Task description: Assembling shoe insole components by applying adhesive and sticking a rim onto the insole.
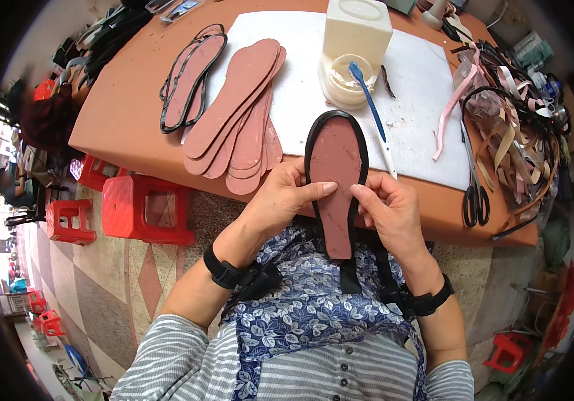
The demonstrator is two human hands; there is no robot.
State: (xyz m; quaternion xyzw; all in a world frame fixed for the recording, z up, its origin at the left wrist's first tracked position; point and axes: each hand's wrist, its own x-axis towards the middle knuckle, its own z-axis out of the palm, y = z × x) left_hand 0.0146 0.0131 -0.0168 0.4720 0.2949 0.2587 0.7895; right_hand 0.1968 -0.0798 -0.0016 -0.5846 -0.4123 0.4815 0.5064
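Two hands hold one reddish-brown insole upright over the person's lap, at the near edge of the orange surface. A black edging strip already runs around its toe and down both sides, but at the heel end the strip hangs loose, so the binding looks mostly done with the heel left to close. The left hand pinches the insole's left edge, thumb pressed flat on its face; the right hand grips the right edge, fingers curled together. On the surface lie a few bound insoles and a larger fan of bare insoles, judged still to be edged. A glue tub with a blue brush stands beyond, scissors to the right.
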